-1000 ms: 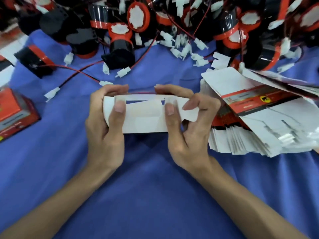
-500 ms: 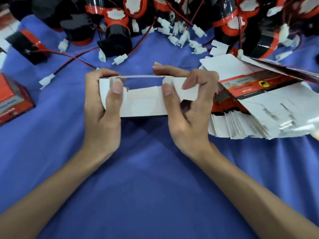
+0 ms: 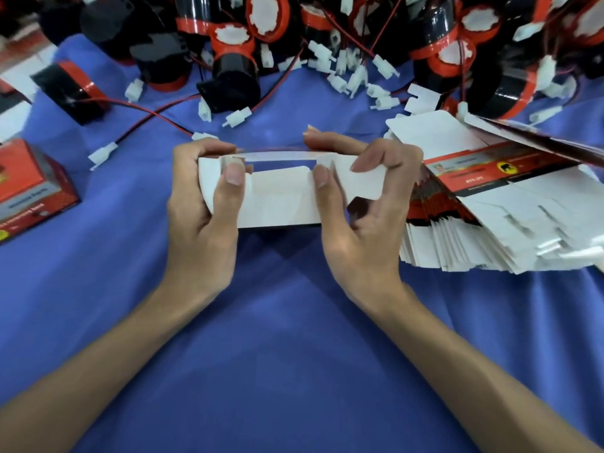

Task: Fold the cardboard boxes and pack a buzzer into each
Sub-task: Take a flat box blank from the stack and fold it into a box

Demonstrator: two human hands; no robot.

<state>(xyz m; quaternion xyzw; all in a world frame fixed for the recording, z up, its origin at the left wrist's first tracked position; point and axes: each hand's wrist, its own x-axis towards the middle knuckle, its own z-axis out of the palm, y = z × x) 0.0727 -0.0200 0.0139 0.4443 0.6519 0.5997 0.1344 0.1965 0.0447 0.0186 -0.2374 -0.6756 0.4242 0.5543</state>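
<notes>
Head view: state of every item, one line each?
cardboard box, half-folded, end flaps open, held by both hands.
left hand, grips the box's left end.
right hand, pinches the box's right flap.
flat box stack, unfolded, fanned out on the right.
red box, assembled, standing at left edge.
buzzers, loose, unpacked, piled at the far side.

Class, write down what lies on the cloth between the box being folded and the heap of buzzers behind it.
In the head view, white connectors and red-black wires lie on blue cloth between box and buzzers.
</notes>
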